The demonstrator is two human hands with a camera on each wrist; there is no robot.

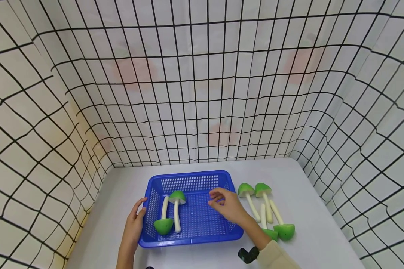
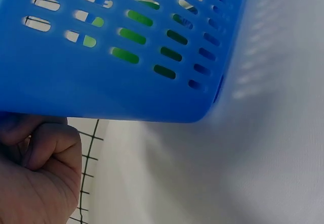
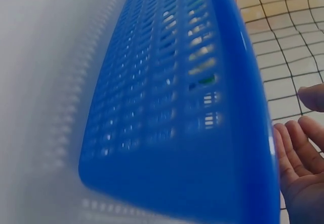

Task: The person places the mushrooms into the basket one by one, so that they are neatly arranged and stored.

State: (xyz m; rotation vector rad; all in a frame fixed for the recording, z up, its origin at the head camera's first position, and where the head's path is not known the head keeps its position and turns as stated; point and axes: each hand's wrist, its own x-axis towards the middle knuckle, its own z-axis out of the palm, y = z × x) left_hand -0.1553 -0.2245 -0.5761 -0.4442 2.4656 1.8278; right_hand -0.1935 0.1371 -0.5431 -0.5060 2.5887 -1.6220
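A blue plastic basket [image 1: 192, 241] with slotted walls stands on the white table, and my left hand [image 1: 133, 224] grips its left rim. In the left wrist view, curled fingers [image 2: 55, 145] pinch at the rim. Inside, on the left, lie two toy mushrooms with green caps and white stems: one mushroom [image 1: 163, 226] has its cap toward me, the other mushroom [image 1: 177, 198] has its cap away. My right hand [image 1: 229, 205] hovers over the basket's right side, fingers loosely bent and holding nothing. In the right wrist view, its fingers [image 3: 298, 148] show beyond the basket wall.
Right of the basket, several more green-capped mushrooms [image 1: 286, 231] lie on the white table [image 1: 316, 231], some with stems overlapping. White curtain with a black grid [image 1: 202, 93] encloses the back and sides. A small black object [image 1: 149, 267] shows at the bottom edge.
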